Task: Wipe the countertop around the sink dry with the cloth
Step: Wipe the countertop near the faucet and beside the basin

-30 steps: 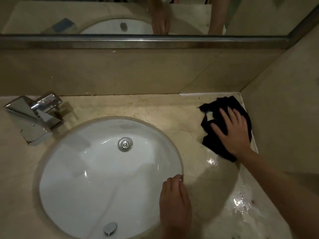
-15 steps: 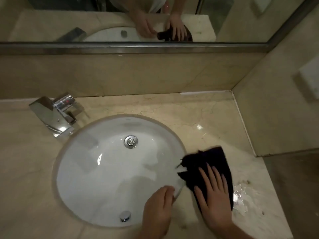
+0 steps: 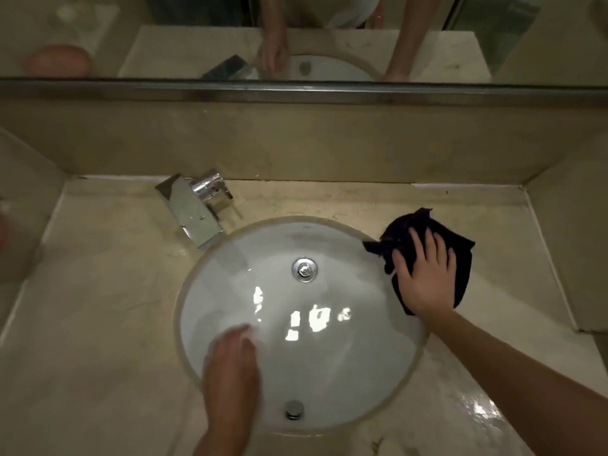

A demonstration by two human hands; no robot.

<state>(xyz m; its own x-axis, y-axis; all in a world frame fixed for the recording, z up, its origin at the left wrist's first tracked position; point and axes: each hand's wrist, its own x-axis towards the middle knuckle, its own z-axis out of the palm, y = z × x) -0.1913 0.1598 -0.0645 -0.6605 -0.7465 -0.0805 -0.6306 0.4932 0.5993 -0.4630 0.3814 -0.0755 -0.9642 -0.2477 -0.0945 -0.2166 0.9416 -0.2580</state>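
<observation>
My right hand (image 3: 426, 278) lies flat, fingers spread, pressing the dark cloth (image 3: 459, 255) onto the table (image 3: 98, 324) at the sink's (image 3: 230, 291) two o'clock rim; the cloth's long axis runs roughly twelve to six, with one corner poking toward nine over the basin edge. My left hand (image 3: 232, 366), blurred, hovers over the basin's seven o'clock side, its grip too smeared to tell. Bare table lies toward three o'clock up to the side wall (image 3: 569, 245), wet patches (image 3: 483, 409) at five o'clock.

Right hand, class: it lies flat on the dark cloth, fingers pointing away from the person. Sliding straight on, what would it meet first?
Probably bare countertop, then the back wall. The right hand presses the cloth beside the sink; nothing else shows ahead.
</observation>
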